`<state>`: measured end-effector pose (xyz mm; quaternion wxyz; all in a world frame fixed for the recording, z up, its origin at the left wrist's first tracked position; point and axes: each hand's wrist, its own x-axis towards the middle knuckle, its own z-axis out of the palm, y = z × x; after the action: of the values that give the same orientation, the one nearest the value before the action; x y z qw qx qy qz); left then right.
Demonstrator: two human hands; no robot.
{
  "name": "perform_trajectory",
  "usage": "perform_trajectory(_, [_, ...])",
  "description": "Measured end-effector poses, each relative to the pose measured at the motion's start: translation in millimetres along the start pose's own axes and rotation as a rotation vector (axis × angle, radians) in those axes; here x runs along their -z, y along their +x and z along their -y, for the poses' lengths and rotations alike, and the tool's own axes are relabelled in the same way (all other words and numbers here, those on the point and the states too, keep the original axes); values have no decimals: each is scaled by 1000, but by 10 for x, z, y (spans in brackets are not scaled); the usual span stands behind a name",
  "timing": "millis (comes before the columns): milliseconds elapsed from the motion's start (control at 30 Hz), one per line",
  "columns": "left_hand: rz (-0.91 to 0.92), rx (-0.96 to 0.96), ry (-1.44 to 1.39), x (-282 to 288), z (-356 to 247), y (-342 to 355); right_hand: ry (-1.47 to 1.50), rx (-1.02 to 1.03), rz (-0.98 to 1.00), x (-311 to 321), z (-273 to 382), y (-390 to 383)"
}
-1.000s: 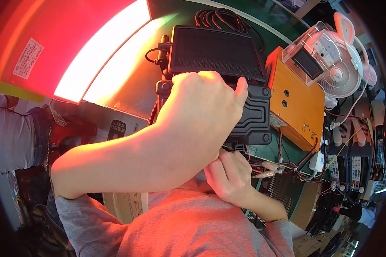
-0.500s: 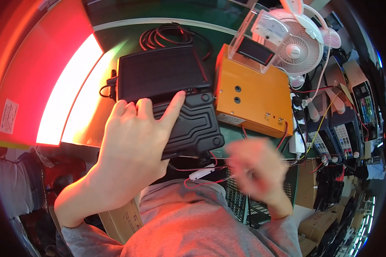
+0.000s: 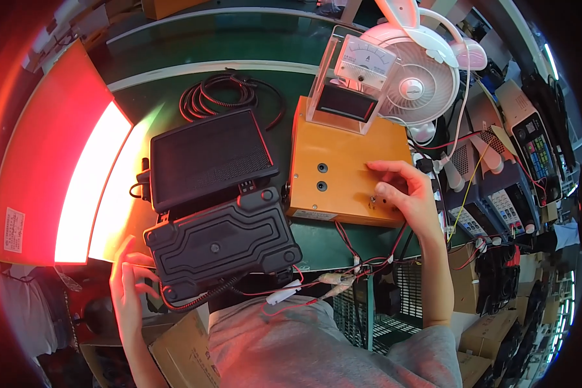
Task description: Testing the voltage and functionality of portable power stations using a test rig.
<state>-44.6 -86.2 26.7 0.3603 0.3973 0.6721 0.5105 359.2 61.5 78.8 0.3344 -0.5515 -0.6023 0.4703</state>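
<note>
A black ribbed case (image 3: 223, 242) with raised corner pads lies at the front of the green bench, joined along its far side to a black flat panel (image 3: 210, 155). Beside the case's near left corner is my left hand (image 3: 130, 288), fingers loosely bent and apart, with nothing seen in them. An orange metal box (image 3: 349, 155) stands to the right, with two round black sockets and small toggle switches on its top. My right hand (image 3: 412, 191) is over its near right corner by the switches, thumb and forefinger apart and holding nothing. Its other fingers are partly hidden.
On the orange box stands a clear holder with an analog meter (image 3: 366, 61) and a dark display (image 3: 347, 102). A white fan (image 3: 412, 87), a coiled black cable (image 3: 216, 97) and a bright red-lit panel (image 3: 52, 168) surround it. Wires with a white connector (image 3: 283, 292) hang at the bench edge.
My left hand has come off the case to its left side. My right hand has gone from the bench edge up over the orange box. The view has shifted, and the analog meter now shows.
</note>
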Motion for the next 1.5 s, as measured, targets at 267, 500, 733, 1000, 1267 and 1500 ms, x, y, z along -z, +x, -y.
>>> perform_trajectory(267, [192, 123, -322, -284, -82, 191, 107, 219, -64, 80, -227, -63])
perform_trajectory(500, [-30, -39, -344, -330, 3, 202, 127, 238, -84, 46, -264, -58])
perform_trajectory(733, [-317, -225, -277, -493, -355, 335, 49, 214, -74, 63, -252, -93])
perform_trajectory(1000, [-78, -301, -140, -316, -565, 473, -718, 851, -247, -164, 17, -190])
perform_trajectory(1267, [166, -133, 85, -145, -504, 543, -637, 1140, 299, -1431, 544, 0])
perform_trajectory(1500, [-177, -279, -138, -292, -293, 759, -826, 1000, 433, -1642, 556, 204])
